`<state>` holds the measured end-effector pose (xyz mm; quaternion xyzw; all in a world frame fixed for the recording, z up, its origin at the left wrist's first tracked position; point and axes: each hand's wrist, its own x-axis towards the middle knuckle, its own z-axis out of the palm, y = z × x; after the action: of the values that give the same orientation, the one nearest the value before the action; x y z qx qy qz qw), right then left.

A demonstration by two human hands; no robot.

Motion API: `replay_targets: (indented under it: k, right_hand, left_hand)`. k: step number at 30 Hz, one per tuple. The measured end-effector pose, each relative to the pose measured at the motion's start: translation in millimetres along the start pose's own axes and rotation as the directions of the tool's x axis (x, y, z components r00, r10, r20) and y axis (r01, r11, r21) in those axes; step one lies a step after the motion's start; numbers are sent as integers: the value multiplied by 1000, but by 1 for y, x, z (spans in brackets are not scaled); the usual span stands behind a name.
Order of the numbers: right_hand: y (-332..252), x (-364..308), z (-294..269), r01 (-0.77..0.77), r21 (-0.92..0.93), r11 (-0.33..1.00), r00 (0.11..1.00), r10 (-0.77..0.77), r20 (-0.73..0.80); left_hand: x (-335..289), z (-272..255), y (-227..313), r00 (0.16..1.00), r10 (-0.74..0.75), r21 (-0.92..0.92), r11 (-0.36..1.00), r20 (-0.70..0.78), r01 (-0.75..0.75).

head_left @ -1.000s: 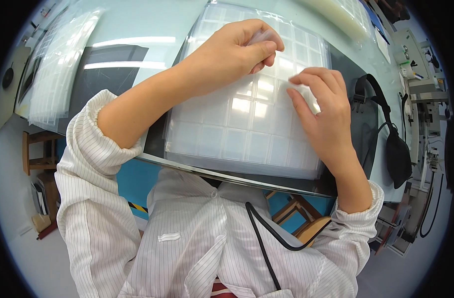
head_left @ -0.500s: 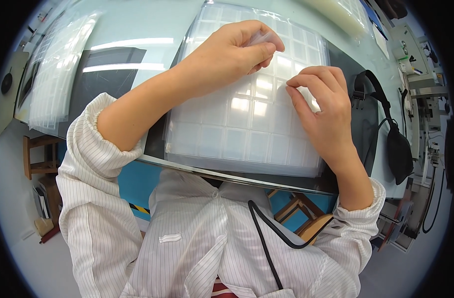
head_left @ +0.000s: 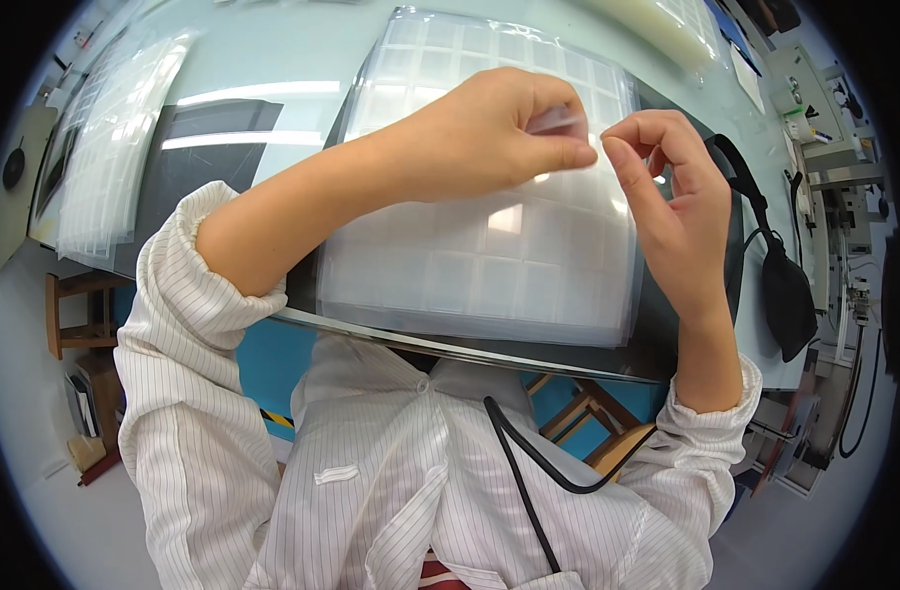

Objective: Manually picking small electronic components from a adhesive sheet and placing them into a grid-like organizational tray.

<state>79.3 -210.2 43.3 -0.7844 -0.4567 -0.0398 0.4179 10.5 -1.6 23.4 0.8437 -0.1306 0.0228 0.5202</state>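
From here I see the stack of clear gridded sheets (head_left: 430, 270) lying flat on a dark mat (head_left: 659, 320) at the bench's (head_left: 302, 49) near edge, presumably so both arms reach across easily. Above it, the left hand (head_left: 509, 138) curls around a bit of clear film (head_left: 558, 120), likely keeping it gathered. The right hand (head_left: 671, 187) has thumb and forefinger pressed together just beside; whether anything thin sits between them, I can't tell.

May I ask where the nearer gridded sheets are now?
In the head view, the gridded sheets lie centrally beneath the left hand and right hand, near the table's front edge.
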Motion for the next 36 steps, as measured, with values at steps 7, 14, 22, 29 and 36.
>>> replay_targets:
  k: [7,14,22,29,36]
  right_hand:
    - [23,-14,5,232,-364,902,973,-210,99]
    - [25,-14,4,200,-311,929,979,-177,101]
    - [24,-14,6,200,-349,915,979,-198,42]
    - [8,-9,-15,158,-168,973,986,-165,-23]
    - [20,-14,-19,117,-259,959,991,-128,-26]
  left_hand:
    - [14,11,1,981,-157,-434,896,-118,92]
    - [13,12,-9,973,-213,-468,871,-92,147]
    - [12,13,-11,982,-164,-447,889,-96,105]
    - [12,16,-2,992,-112,-354,931,-57,85]
    - [20,14,9,984,-169,-269,947,50,177]
